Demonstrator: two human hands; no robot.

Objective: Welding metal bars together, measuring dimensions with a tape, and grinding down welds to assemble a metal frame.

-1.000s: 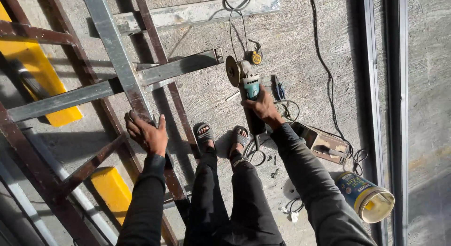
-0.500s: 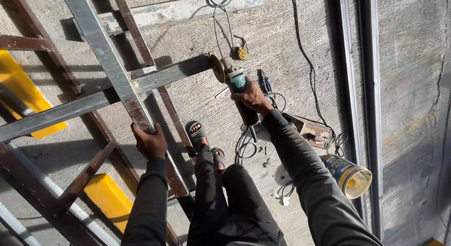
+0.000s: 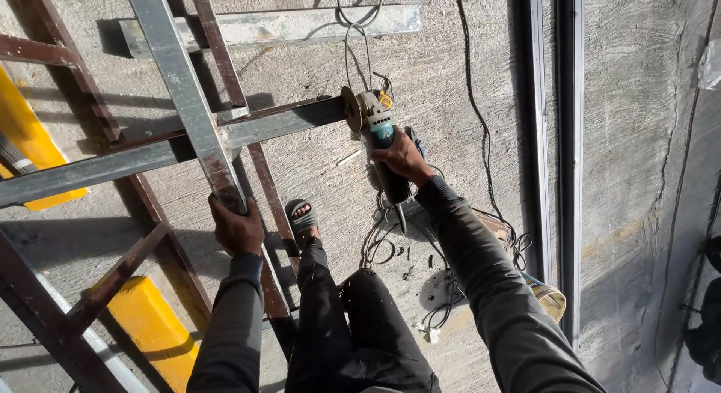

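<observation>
My right hand (image 3: 402, 156) grips a teal and black angle grinder (image 3: 375, 126). Its disc (image 3: 350, 109) sits against the end of a grey steel bar (image 3: 285, 121) that runs across a welded metal frame. My left hand (image 3: 235, 226) clamps a long upright steel bar (image 3: 184, 93) of the same frame, just below where the two bars cross. Both arms wear dark sleeves. My sandalled foot (image 3: 302, 216) stands on the concrete between the hands.
A loose steel section (image 3: 300, 24) lies on the concrete floor at the top. Black cables (image 3: 481, 123) trail past the grinder. Yellow blocks (image 3: 146, 325) lie under the frame. A tin (image 3: 548, 299) stands by my right arm. Metal rails (image 3: 556, 138) run along the right.
The grinder has moved left and up until its disc meets the end of the cross bar. My left hand has kept its grip on the long bar.
</observation>
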